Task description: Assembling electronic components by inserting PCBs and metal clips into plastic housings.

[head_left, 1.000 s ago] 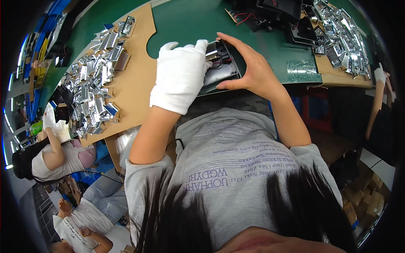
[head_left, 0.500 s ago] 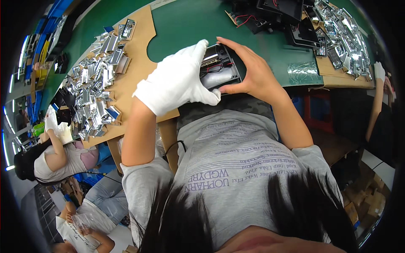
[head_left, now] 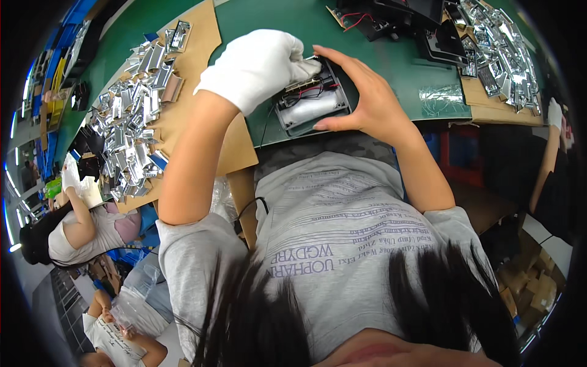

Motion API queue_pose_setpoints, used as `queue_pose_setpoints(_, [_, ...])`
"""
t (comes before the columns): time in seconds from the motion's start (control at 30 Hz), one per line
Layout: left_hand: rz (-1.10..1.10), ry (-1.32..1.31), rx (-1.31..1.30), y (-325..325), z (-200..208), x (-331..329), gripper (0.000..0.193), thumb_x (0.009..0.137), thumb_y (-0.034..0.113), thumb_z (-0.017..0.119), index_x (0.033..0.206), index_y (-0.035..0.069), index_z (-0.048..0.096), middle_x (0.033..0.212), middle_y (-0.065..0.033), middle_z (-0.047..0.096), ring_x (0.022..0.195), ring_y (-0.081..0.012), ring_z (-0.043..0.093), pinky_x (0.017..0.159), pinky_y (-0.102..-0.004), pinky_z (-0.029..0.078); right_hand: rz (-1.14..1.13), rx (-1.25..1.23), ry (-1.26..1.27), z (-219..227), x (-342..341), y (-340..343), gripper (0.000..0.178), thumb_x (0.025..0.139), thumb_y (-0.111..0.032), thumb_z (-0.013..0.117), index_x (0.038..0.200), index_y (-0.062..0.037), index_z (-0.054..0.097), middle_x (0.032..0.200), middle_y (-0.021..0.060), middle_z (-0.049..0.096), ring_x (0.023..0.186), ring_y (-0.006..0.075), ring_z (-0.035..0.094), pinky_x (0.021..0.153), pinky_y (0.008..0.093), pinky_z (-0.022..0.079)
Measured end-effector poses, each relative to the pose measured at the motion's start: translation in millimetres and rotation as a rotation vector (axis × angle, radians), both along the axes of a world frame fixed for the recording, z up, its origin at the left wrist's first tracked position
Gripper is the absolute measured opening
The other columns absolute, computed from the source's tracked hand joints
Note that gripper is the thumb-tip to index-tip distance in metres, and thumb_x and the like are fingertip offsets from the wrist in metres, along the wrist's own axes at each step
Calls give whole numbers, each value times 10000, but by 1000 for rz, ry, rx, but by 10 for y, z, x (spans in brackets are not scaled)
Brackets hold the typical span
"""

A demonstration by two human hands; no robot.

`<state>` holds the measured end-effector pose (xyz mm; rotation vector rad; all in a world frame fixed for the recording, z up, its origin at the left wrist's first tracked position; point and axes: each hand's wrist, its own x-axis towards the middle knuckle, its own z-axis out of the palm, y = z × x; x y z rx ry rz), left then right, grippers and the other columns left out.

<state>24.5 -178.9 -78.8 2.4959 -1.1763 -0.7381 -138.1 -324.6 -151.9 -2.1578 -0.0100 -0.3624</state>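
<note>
A dark rectangular device housing [head_left: 298,127] lies open at the table's near edge. Inside it are a shiny silver-white block [head_left: 315,108], red and black wires and a narrow board. My right hand [head_left: 374,98], bare, grips the housing along its right side, with thumb near the lower corner and fingers at the far corner. My left hand [head_left: 260,67], in a white glove, is over the far left part of the housing. Its fingers are curled and pressed together near the board; whatever they hold is hidden.
On brown cardboard [head_left: 235,144] at left lies a heap of shiny silver parts [head_left: 137,116]. A similar silver pile [head_left: 501,55] sits at the far right. Black housings [head_left: 443,46] with red wires stand at the back of the green table [head_left: 269,18]. Other people sit left and right.
My left hand has gone from holding the housing's left side to curling its fingers over the far part, uncovering the near left corner. My right hand keeps its grip.
</note>
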Motion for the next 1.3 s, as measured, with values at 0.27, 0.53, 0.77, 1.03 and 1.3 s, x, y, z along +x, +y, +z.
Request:
queue_pose_setpoints(0.27, [133,24,-262,188,-82,-33,414,940,396,743,960,-17,737,839,-57,693,721,-134,572,667,-281,482,1,-30,-61,-6,11,13,959,649,-334,944,1484,-152,509,1401,61,627,1230,274,616,1046,379,482])
queue_pose_setpoints(0.53, [616,127,-508,666,-162,-550,601,939,544,655,1070,-39,720,1029,-145,740,939,-246,686,798,-318,534,-45,50,7,12,60,16,802,781,-259,876,1484,-130,512,1392,70,633,1237,249,614,1054,372,480])
queue_pose_setpoints(0.77, [521,-134,-562,509,-406,-1005,535,891,315,788,1257,-44,636,1098,-149,714,920,-247,682,835,-338,561,-84,349,-158,-15,48,139,692,850,-81,808,1479,-94,519,1365,77,652,1218,209,625,1067,346,488])
queue_pose_setpoints(1.03, [678,299,-1013,459,-612,-1082,599,792,92,866,1316,7,590,1144,-129,709,962,-236,692,851,-336,576,-76,635,-233,22,-36,187,719,793,25,817,1448,-79,538,1292,96,691,1128,202,666,1053,336,506])
queue_pose_setpoints(1.3, [506,133,-1064,510,-542,-1151,637,701,-3,890,1264,18,593,1137,-114,712,1002,-234,700,864,-333,586,34,702,-121,119,-156,250,650,750,71,806,1341,-61,570,1200,100,726,1043,189,691,997,324,537])
